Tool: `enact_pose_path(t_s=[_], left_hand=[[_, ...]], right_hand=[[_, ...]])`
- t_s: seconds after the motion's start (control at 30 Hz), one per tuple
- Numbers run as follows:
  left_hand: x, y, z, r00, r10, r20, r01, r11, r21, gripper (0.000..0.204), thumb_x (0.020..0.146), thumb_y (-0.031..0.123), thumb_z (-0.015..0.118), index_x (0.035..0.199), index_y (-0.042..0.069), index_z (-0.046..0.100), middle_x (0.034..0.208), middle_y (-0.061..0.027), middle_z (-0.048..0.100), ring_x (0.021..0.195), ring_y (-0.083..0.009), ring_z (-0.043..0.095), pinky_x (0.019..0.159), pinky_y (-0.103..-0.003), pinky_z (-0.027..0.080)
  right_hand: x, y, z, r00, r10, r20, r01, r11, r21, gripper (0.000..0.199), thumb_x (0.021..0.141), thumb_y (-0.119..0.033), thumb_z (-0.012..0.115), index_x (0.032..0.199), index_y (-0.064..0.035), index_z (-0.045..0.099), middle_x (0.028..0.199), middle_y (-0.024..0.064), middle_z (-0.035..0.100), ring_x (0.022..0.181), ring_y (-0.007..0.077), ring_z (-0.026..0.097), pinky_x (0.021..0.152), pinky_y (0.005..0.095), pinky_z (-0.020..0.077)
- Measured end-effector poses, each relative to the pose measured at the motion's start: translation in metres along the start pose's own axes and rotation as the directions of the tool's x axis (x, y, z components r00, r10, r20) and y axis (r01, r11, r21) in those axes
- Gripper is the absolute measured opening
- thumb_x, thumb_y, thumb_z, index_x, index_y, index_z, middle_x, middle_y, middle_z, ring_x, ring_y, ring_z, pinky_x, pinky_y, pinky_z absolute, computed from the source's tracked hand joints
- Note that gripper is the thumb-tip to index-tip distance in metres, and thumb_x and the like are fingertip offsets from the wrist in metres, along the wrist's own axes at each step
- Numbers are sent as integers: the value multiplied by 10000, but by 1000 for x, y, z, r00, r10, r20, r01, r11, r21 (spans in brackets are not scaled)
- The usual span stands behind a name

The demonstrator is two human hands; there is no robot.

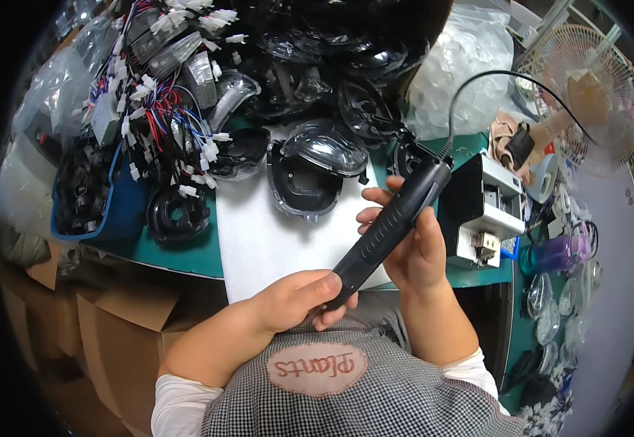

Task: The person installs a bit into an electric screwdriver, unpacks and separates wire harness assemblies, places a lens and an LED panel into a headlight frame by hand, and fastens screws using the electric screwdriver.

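A black corded electric screwdriver (386, 237) lies slanted across my two hands, its cable end up and to the right. My left hand (298, 298) is closed round its lower end, thumb on top; the tip there is hidden. My right hand (422, 251) cradles the upper body, with the thumb on the near side and fingertips showing past the far side. Beyond the tool, a black lamp housing with a clear lens (317, 167) rests on a white foam sheet (251, 247) over the green table.
Wire bundles with white connectors (175, 120) heap at the left, above a blue bin (105, 211) of black parts. More black housings (324, 58) pile at the back. A boxy black-and-white machine (484, 211), a purple bottle (557, 251) and a fan (583, 98) stand right. Cardboard boxes (124, 349) sit lower left.
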State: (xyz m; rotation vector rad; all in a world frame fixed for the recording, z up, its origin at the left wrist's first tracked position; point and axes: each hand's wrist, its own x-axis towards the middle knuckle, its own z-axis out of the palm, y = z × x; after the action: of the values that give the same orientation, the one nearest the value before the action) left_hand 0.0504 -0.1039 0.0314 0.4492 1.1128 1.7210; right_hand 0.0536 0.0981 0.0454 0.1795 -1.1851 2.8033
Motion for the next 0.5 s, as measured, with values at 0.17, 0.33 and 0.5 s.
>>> enact_pose_path(t_s=[0.17, 0.33, 0.5], left_hand=[[10, -15, 5, 999, 15, 42, -6, 981, -194, 511, 966, 465, 446, 1066, -28, 534, 724, -49, 522, 601, -112, 461, 559, -245, 404], [15, 2, 12, 995, -77, -58, 83, 992, 95, 317, 894, 242, 608, 1086, 6, 519, 758, -6, 507, 619, -72, 456, 560, -224, 396], [16, 4, 20, 984, -113, -139, 140, 969, 203, 298, 853, 171, 646, 1067, 12, 512, 757, 2, 518, 589, -62, 461, 541, -201, 391]], right_hand=[[4, 9, 7, 987, 73, -142, -38, 972, 230, 482, 886, -224, 617, 1261, -48, 371, 928, 133, 595, 814, 239, 636, 740, 389, 542], [6, 9, 11, 975, 29, -219, -5, 994, 109, 553, 879, -242, 643, 1280, -52, 313, 856, 101, 569, 724, 195, 607, 656, 356, 542], [6, 12, 11, 968, 14, -249, 1, 998, 60, 569, 877, -260, 655, 1276, -48, 310, 839, 97, 564, 682, 179, 600, 600, 323, 538]])
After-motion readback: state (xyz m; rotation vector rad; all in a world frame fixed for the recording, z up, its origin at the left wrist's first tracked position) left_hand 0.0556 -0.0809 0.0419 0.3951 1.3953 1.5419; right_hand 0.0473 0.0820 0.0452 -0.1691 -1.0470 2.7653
